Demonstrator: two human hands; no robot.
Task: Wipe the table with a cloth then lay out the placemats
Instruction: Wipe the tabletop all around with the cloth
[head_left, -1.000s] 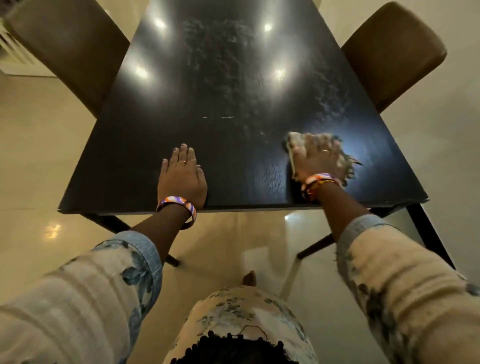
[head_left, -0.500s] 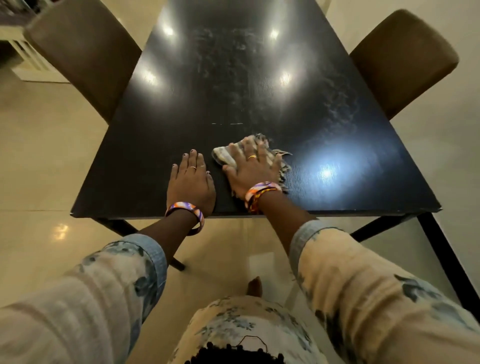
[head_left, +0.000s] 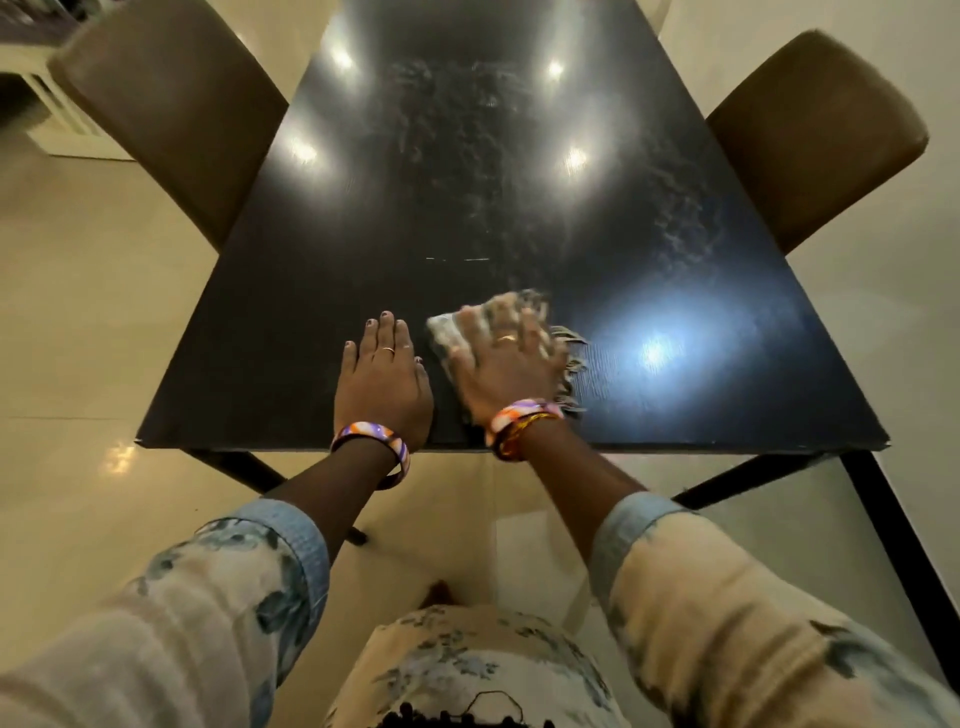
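Both arms stretched out forward, sleeves pushed up, bangle on each wrist. Left hand (head_left: 383, 382) lies flat, palm down, fingers straight and together. Right hand (head_left: 506, 371) just beside it, also palm down, fingers spread, blurry.

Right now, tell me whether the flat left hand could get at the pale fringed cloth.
Probably yes. The left hand lies flat beside the pale fringed cloth, only bare black tabletop between them; the right hand presses on most of it.

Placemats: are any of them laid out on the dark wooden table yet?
No: the dark wooden table holds only the left hand resting flat and the right hand pressing the pale fringed cloth.
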